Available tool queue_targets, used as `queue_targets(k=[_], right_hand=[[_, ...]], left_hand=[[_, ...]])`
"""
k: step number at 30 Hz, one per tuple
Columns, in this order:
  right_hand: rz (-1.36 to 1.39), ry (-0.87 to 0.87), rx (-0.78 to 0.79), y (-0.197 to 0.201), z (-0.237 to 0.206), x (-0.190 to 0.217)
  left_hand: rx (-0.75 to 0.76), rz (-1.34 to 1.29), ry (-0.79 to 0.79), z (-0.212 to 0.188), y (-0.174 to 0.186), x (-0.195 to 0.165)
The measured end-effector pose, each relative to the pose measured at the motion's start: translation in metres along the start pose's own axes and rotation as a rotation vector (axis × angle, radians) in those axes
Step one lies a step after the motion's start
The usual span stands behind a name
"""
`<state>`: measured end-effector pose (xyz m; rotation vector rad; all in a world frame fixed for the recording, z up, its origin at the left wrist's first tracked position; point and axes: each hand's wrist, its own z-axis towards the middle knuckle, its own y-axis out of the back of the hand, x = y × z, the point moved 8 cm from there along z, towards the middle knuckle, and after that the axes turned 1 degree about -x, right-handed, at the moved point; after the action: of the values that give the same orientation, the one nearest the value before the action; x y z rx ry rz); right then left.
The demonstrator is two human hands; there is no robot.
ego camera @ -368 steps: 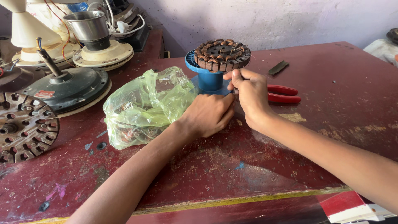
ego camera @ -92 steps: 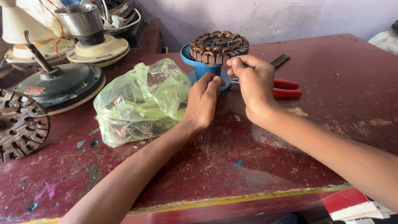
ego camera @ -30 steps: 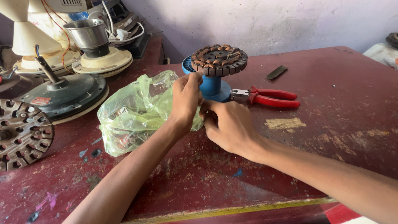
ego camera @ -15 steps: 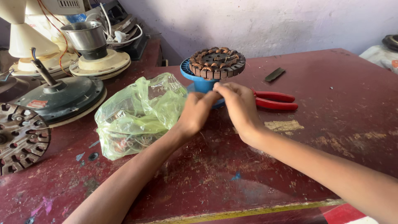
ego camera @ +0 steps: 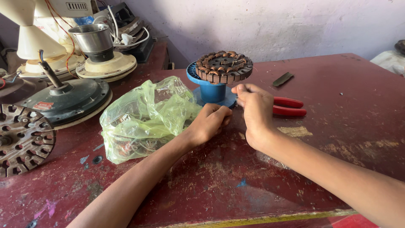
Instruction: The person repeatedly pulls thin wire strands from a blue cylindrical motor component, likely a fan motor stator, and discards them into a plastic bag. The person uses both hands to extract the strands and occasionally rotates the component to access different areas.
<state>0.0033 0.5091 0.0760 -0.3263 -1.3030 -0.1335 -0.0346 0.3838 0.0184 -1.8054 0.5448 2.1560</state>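
**Two hands at one wound stator on a red bench**

One worn red table fills the view, its paint scraped bare in patches. On its left side lie the biggest pieces: one dark green round motor cover with a shaft standing up from its middle, and one grey slotted rotor disc lying flat at the left edge. Behind them stand two cream round bases, the nearer one carrying a steel cup.

One crumpled green plastic bag sits left of centre, with wire coils dimly showing through it; their number cannot be told.

One stator, a ring of copper-wound slots, rests level on one blue stand near the table's middle, just behind both hands.

Two bare hands meet in front of the stand. The left hand is curled into a loose fist, knuckles up, touching the bag's right edge. The right hand is pinched narrow, fingertips pressed together near the stand's foot; whether it grips a thin wire cannot be told.

One pair of red-handled pliers lies just right of the right hand, partly hidden by it. One small dark flat strip lies further back, well apart from everything.
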Motion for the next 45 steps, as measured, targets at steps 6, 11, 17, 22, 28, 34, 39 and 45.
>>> queue_targets(k=[6, 11, 17, 22, 28, 34, 39, 45], right_hand=[[0.102, 0.211, 0.005, 0.001, -0.007, 0.015], [0.118, 0.192, 0.017, -0.002, -0.008, 0.008], [0.034, -0.022, 0.011, 0.0, 0.003, -0.005], [-0.027, -0.058, 0.023, -0.003, 0.002, -0.005], [0.097, 0.084, 0.026, -0.001, 0.002, 0.012], [0.123, 0.089, 0.018, 0.0, 0.003, 0.01], [-0.039, 0.1, 0.044, -0.004, 0.004, 0.008], [-0.51, 0.903, 0.314, -0.042, -0.045, 0.042]], left_hand=[[0.036, 0.112, -0.016, -0.004, -0.004, -0.006], [0.088, 0.113, -0.021, -0.009, -0.01, -0.01], [0.061, 0.124, -0.021, -0.009, -0.007, -0.011], [0.08, 0.127, -0.036, -0.009, -0.008, -0.011], [0.103, 0.058, -0.006, -0.005, -0.008, -0.007], [0.107, 0.046, -0.027, -0.003, -0.007, -0.006], [0.124, 0.049, -0.046, 0.0, -0.008, -0.001], [-0.085, 0.036, -0.098, 0.008, 0.014, 0.004]])
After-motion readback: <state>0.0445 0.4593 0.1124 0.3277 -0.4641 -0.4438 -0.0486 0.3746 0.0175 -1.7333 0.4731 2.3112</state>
